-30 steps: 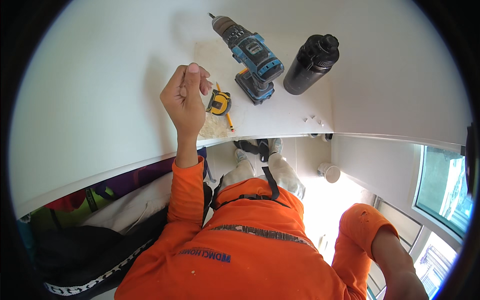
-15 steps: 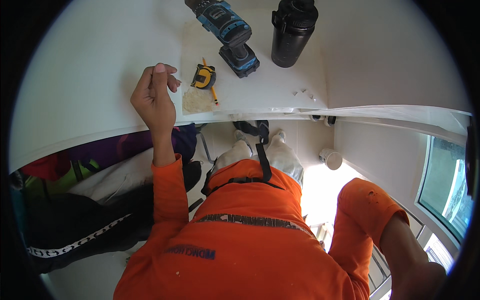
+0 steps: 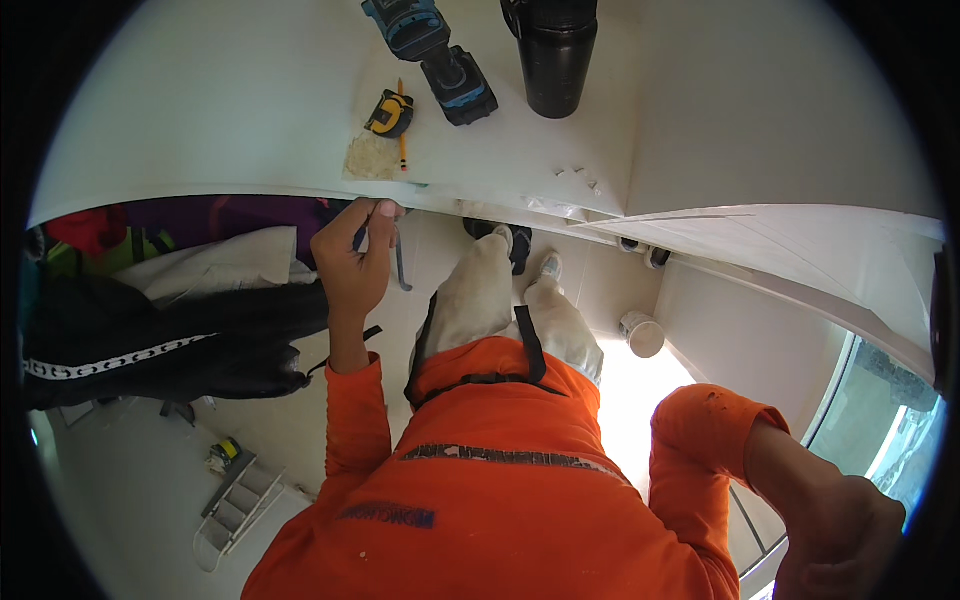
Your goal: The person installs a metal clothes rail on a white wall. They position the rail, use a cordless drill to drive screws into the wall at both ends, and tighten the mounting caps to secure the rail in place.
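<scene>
My left hand hangs just below the front edge of a white shelf, fingers curled against the thumb; whatever they hold, if anything, is hidden. My right hand is near the lower right edge, its fingers hidden. On the shelf lie a black and blue cordless drill, a yellow and black tape measure and a pencil, with a tall black bottle standing to their right.
Bags and cloth are piled at left. A small step ladder and another tape measure lie beyond them. A white bucket stands on the floor right of my legs. A window is at right.
My left hand has dropped from above the shelf to below its front edge. My left leg has shifted forward. The view has moved, showing more floor at lower left.
</scene>
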`<state>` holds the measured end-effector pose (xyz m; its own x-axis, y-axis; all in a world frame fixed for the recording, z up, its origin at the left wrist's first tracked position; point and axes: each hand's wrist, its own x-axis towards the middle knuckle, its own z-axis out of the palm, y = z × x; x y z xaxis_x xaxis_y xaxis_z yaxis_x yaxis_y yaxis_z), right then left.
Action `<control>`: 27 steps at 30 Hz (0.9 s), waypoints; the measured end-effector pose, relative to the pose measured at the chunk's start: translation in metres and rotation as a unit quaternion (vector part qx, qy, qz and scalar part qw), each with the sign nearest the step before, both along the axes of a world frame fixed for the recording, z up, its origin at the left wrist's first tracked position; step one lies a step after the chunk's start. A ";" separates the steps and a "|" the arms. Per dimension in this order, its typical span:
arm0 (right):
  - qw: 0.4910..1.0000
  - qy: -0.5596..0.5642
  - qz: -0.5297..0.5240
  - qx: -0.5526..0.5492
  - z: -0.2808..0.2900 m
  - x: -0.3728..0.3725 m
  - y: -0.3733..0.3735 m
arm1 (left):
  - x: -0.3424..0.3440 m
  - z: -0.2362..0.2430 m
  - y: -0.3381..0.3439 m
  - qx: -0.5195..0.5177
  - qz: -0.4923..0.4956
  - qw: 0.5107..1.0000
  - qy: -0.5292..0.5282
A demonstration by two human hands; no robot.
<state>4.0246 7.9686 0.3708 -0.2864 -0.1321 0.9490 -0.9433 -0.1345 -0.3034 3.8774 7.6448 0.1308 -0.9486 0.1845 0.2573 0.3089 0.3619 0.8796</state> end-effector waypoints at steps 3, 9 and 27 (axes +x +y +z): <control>0.993 -0.094 -0.038 -0.056 -0.029 0.005 0.024 | 0.004 0.002 0.002 -0.050 -0.003 0.999 -0.015; 0.961 -0.253 -0.084 0.079 -0.082 0.026 0.060 | -0.022 0.020 0.020 -0.090 -0.028 0.994 0.048; 0.938 -0.300 -0.162 0.065 -0.121 -0.007 -0.003 | -0.033 0.004 0.029 -0.035 -0.054 0.997 0.042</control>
<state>4.0175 7.9651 0.2499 -0.8086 -0.0485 0.5864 -0.5827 0.2046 -0.7865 3.8441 7.6740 0.1353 -0.8983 0.3038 0.3173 0.4200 0.3822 0.8231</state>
